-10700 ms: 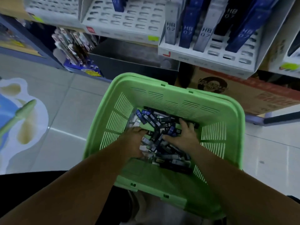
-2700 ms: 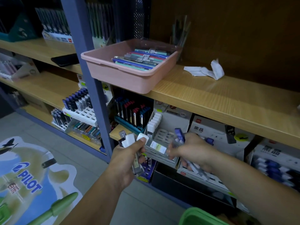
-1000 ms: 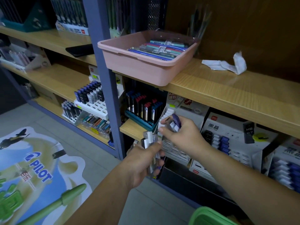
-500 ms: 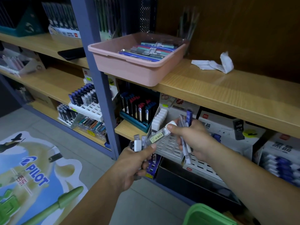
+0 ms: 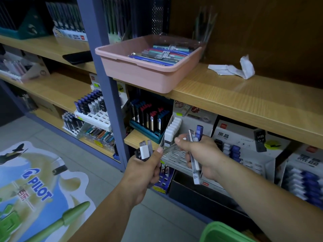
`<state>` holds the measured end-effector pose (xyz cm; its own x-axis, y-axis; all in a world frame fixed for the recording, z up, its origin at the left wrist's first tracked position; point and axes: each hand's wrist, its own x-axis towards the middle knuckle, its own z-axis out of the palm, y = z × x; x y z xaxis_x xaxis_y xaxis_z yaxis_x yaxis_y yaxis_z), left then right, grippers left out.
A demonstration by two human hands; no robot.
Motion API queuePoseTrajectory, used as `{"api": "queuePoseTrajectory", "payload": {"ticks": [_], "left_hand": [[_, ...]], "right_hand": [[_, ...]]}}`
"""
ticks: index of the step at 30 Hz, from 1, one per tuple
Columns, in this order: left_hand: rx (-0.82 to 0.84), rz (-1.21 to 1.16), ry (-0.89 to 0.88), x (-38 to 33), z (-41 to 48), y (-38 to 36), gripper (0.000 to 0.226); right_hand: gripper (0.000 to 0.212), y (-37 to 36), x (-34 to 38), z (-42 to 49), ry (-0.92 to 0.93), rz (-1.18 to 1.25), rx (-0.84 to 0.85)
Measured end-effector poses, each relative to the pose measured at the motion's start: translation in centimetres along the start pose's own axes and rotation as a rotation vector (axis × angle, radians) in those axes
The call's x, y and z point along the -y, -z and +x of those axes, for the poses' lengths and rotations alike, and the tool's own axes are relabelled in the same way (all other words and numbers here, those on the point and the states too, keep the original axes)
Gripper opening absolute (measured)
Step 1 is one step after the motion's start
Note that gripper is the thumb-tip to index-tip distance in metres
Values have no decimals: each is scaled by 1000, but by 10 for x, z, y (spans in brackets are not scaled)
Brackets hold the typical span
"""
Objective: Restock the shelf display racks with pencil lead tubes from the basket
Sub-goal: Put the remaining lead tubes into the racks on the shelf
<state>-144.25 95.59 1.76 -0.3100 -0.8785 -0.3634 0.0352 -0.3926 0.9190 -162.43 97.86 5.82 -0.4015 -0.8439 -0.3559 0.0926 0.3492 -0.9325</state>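
Observation:
My left hand [image 5: 143,170] grips a bundle of pencil lead tubes [image 5: 144,151], white and grey caps sticking up above the thumb. My right hand [image 5: 201,154] holds several more lead tubes [image 5: 194,154], one blue marked HB 07, and pinches a clear tube [image 5: 168,148] that reaches across to my left thumb. Both hands hover in front of a white display rack [image 5: 174,154] with empty slots and a row of white-capped tubes [image 5: 173,128]. The green basket [image 5: 222,232] shows only a rim corner at the bottom edge.
A pink tray [image 5: 148,74] of pens overhangs the wooden shelf [image 5: 244,98] above the racks. More racks of lead tubes [image 5: 234,151] stand to the right, a teal rack [image 5: 150,117] and a white rack [image 5: 92,109] to the left. A blue upright post [image 5: 104,84] divides the shelves.
My hands have drawn closer together, the clear tube now spanning between right fingers and left thumb. The view has shifted slightly.

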Motion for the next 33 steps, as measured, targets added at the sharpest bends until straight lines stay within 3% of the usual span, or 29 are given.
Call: {"api": "queuePoseTrajectory", "payload": {"ticks": [7,11,16,22,26,33], "left_hand": [[98,-218,141,-4,2,3,41],[3,-174,183,0,4,2,37],[-40,-114,241,8,8,13,31],[-6,-98,249,7,7,18,27],[12,-186,240,6,7,18,15],[83,-249,261,1,1,11,18]], "right_hand": [[21,1,-1,-2,49,61,2],[14,-5,2,-2,136,37,-57],[12,-15,5,2,292,-236,-145],[9,-23,5,13,345,-318,-156],[12,-24,2,16,418,-483,-133],[20,-26,-4,15,511,-837,-152]]}}
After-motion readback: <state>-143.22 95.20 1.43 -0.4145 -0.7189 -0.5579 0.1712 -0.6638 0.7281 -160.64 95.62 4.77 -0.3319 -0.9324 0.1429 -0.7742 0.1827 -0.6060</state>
